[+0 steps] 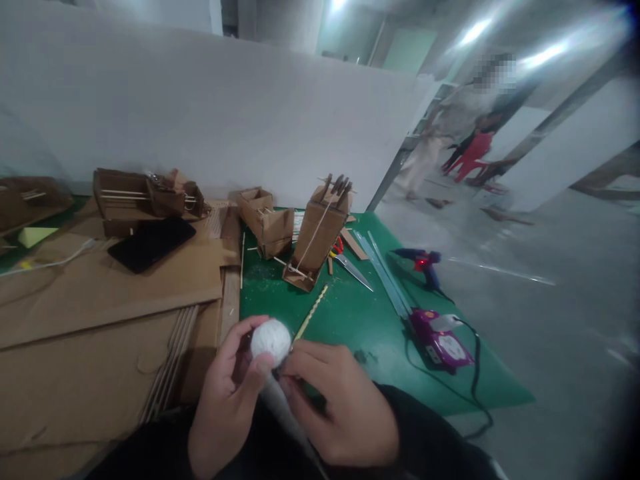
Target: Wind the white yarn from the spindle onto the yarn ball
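A ball of white string rests in my left hand, with the fingers and thumb curled around it. Close beside the ball, my right hand is closed in a pinch. What lies between its fingertips is too small to make out; it may be the string's end. Just beyond my right hand is a pale yellow twisted stick, its near end hidden behind the fingers. A tall cardboard piece with string along its face and finger-like strips on top stands ahead, beside a smaller folded cardboard piece.
Scissors and clear glue sticks lie on the green table. Further right are a glue gun and a purple power strip with its cable. Cardboard sheets and a black phone cover the left. A person stands beyond the white partition.
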Tool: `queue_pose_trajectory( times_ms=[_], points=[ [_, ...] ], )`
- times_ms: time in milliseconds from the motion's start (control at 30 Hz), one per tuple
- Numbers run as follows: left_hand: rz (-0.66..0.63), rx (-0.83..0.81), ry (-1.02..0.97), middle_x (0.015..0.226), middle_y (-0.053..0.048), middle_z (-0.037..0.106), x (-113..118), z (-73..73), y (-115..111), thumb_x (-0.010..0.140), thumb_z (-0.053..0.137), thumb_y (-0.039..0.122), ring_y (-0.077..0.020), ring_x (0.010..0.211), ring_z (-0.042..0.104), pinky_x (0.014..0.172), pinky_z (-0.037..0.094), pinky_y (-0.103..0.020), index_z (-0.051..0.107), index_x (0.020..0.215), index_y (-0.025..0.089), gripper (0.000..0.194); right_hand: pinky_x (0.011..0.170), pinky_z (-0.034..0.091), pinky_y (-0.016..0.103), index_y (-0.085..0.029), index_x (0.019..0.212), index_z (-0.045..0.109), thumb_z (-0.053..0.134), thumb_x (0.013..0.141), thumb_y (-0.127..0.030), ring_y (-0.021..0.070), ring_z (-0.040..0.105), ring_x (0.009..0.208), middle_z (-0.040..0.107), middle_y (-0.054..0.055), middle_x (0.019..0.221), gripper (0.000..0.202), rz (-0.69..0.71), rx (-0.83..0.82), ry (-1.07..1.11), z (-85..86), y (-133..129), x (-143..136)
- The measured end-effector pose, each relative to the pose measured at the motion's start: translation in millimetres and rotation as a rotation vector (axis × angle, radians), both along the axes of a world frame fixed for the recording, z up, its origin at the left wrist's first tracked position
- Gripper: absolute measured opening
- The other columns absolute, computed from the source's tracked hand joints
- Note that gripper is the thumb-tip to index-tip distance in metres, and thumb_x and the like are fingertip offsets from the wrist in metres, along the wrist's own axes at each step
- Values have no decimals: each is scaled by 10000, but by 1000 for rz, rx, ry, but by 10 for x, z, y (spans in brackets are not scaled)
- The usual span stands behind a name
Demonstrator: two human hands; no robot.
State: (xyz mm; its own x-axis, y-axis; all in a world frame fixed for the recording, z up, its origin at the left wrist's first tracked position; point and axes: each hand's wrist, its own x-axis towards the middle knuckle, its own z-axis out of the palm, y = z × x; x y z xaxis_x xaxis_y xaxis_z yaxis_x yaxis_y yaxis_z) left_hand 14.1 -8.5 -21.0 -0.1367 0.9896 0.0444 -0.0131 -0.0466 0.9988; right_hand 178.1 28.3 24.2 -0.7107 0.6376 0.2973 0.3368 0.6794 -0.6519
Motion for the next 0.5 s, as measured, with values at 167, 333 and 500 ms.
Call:
queue_pose_trajectory(
  times_ms=[167,333,500],
  points=[
    [-212,-58,-184,1164,-57,717,9,78,-28,891,619,405,-207,1075,677,853,542,-219,605,1192,239,344,541,291,258,-191,726,444,456,773,-79,128,402,600,482,-1,683,123,165,78,34,287,135,97],
    [-288,-142,-427,1112,-60,745,-2,84,-39,857,684,358,-228,1056,690,890,545,-274,644,1203,252,364,567,346,253,-165,782,516,461,863,-85,145,431,648,496,27,719,126,276,137,69,375,317,128],
    [-276,-158,-531,1106,-69,724,3,92,-50,826,727,323,-225,1029,679,885,537,-293,675,1143,241,331,621,432,240,-136,842,640,499,983,-232,147,497,714,534,53,773,221,314,76,114,343,448,132]
  ],
)
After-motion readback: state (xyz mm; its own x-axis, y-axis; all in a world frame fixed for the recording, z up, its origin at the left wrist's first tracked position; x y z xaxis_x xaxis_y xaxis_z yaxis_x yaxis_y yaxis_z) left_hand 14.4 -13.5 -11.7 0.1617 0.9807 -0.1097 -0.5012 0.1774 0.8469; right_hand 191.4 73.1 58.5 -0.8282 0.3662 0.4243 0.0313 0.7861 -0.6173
